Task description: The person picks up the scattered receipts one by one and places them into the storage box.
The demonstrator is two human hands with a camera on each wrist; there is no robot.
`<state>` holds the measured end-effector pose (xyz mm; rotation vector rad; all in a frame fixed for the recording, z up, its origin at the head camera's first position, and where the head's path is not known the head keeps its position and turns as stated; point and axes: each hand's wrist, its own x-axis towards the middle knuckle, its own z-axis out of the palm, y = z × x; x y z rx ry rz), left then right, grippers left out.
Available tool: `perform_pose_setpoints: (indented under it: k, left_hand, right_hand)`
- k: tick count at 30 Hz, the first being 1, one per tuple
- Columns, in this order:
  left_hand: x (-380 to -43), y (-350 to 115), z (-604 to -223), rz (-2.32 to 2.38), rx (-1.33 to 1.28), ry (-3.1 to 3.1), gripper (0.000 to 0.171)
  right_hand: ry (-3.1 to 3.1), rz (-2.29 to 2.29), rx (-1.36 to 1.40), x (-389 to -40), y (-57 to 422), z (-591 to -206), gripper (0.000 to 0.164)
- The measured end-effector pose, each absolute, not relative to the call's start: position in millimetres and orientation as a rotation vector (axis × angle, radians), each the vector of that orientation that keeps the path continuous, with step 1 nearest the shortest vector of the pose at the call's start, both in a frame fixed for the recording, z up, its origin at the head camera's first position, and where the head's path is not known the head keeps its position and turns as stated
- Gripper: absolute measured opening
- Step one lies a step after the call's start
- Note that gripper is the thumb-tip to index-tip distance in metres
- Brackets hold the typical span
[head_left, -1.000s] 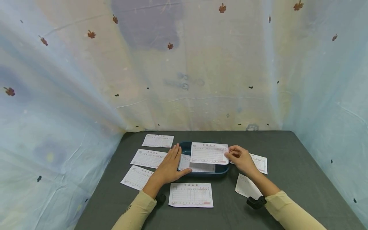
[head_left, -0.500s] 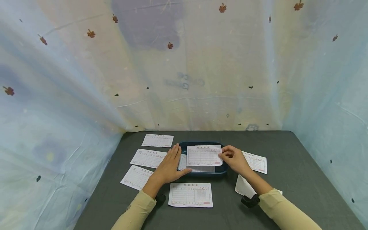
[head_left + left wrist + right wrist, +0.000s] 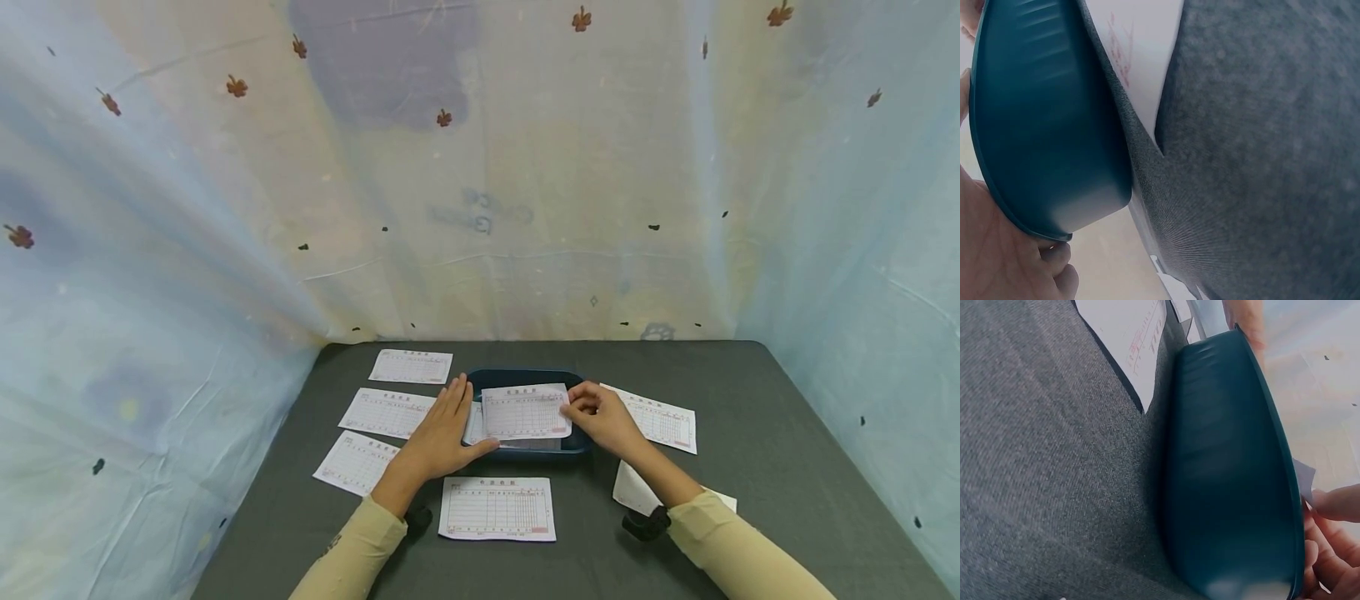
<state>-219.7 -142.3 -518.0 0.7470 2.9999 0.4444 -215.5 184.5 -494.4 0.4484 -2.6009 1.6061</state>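
My right hand (image 3: pixel 606 419) pinches the right edge of a printed paper form (image 3: pixel 525 412), held over a dark blue plastic tub (image 3: pixel 579 443). In the right wrist view a corner of that form (image 3: pixel 1304 476) shows above the tub's rim, between thumb and fingers. More paper lies inside the tub, partly covered by the held form. My left hand (image 3: pixel 440 432) rests along the tub's left rim, fingers straight and thumb toward the near side. The left wrist view shows the palm (image 3: pixel 997 250) against the rim of the tub (image 3: pixel 1054 125).
Three similar forms lie to the left: a far one (image 3: pixel 411 367), a middle one (image 3: pixel 381 412) and a near one (image 3: pixel 352 461). Another form (image 3: pixel 497 509) lies before the tub. At right are a form (image 3: pixel 663 421) and a paper (image 3: pixel 636 490) under the forearm, on a dark grey tabletop (image 3: pixel 765 467).
My right hand has moved left and slightly nearer, taking the form farther over the tub and lower. The left hand has stayed on the rim.
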Motion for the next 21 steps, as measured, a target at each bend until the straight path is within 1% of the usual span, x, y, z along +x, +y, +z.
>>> perform_pose_setpoints:
  k: [7,13,21]
  left_hand:
    - [-220.9,-142.3,-519.2,0.434,0.759,3.010,0.118]
    - [-221.3,-142.0,-519.6,0.416,0.754,3.000,0.120]
    - [-219.8,-141.7,-519.0,0.429,0.759,3.008,0.119]
  right_hand:
    - [-2.661,1.525,0.416,-218.6,184.4,-498.4,0.016]
    - [-2.690,1.478,0.436,-217.3,183.9,-498.7,0.018]
    - [-2.714,1.429,0.426,-215.5,183.5,-496.8,0.019]
